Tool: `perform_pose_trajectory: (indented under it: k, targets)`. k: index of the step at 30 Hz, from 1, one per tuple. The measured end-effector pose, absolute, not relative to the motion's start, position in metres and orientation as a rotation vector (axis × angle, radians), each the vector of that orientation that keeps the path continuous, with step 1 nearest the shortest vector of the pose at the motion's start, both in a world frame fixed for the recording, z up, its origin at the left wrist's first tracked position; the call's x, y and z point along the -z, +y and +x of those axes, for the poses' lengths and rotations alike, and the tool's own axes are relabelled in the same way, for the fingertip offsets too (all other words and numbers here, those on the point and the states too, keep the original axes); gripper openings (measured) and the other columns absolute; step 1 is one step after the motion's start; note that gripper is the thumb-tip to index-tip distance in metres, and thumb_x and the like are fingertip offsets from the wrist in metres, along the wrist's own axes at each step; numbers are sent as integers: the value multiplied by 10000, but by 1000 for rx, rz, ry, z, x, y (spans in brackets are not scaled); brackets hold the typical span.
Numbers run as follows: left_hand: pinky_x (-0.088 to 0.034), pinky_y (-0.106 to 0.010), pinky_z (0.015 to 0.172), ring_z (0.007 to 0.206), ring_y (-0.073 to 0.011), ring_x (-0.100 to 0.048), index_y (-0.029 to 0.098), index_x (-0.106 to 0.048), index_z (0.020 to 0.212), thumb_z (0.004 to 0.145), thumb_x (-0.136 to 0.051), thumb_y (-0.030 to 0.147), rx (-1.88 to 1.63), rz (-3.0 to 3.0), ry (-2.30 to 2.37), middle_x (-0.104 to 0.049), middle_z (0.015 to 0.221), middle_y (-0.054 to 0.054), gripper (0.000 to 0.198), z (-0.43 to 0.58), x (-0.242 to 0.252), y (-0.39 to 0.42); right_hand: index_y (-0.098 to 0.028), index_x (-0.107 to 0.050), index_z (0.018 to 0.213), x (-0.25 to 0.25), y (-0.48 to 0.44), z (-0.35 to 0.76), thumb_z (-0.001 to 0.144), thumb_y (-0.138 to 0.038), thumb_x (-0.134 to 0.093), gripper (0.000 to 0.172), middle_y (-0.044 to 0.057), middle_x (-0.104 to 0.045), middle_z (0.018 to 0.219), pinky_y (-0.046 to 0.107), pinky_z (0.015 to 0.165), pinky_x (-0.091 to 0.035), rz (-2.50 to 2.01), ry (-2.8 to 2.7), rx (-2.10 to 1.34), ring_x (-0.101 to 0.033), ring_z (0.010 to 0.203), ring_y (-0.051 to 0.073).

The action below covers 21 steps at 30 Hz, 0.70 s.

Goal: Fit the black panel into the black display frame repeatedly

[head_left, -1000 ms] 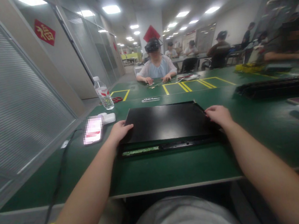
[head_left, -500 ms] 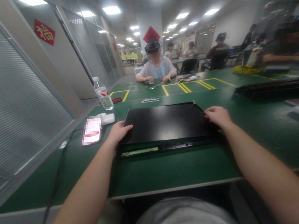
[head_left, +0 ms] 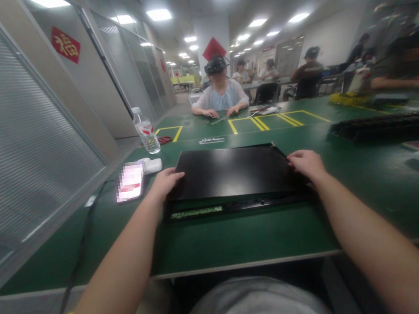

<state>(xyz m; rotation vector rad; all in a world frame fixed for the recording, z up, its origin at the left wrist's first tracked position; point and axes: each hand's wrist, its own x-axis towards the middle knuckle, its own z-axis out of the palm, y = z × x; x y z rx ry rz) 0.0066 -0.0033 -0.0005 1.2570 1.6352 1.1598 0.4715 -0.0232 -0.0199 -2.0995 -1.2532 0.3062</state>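
Our left hand [head_left: 166, 181] and right hand [head_left: 306, 163] hold a black panel [head_left: 234, 171]
A bottle [head_left: 147, 131] stands far left on the green table [head_left: 250, 241].

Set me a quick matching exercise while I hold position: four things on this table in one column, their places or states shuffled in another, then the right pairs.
Things
1. panel
2. bottle
3. phone
4. green strip

Places or states
A. lit screen, beside a white case
B. showing past the near edge of the black sheet
C. left hand at one side, right hand at the other
D. upright, next to red handles

Pairs
1-C, 2-D, 3-A, 4-B
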Motion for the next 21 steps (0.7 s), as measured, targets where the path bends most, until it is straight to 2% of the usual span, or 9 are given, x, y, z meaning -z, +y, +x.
perform_pose_trajectory:
  k: [5, 12, 21]
  targets:
    - [-587, -384, 855, 1016, -338, -777, 186, -817, 914, 629, -875, 244, -1261, 1198, 1623, -842, 913, -97, 297, 4, 0, -1, -213, -840, 975, 19, -23, 472, 797, -237, -645, 266, 89, -824, 898, 321, 754, -573, -2091, -1259, -316, -740, 727, 215]
    - [-578, -368, 782, 798, -282, -776, 169, -822, 926, 647, -814, 209, -1263, 1139, 1557, -810, 788, -71, 282, 5, 3, 3, -220, -839, 977, 20, -22, 473, 805, -250, -639, 265, 91, -824, 907, 338, 765, -574, -2102, -1271, -306, -736, 717, 220]
    - [-583, -374, 785, 764, -275, -773, 178, -823, 925, 643, -839, 197, -1249, 1128, 1578, -810, 773, -63, 283, 8, 10, 5, -215, -839, 967, 23, -19, 476, 821, -289, -644, 254, 100, -823, 899, 344, 772, -575, -2102, -1290, -283, -748, 742, 235]
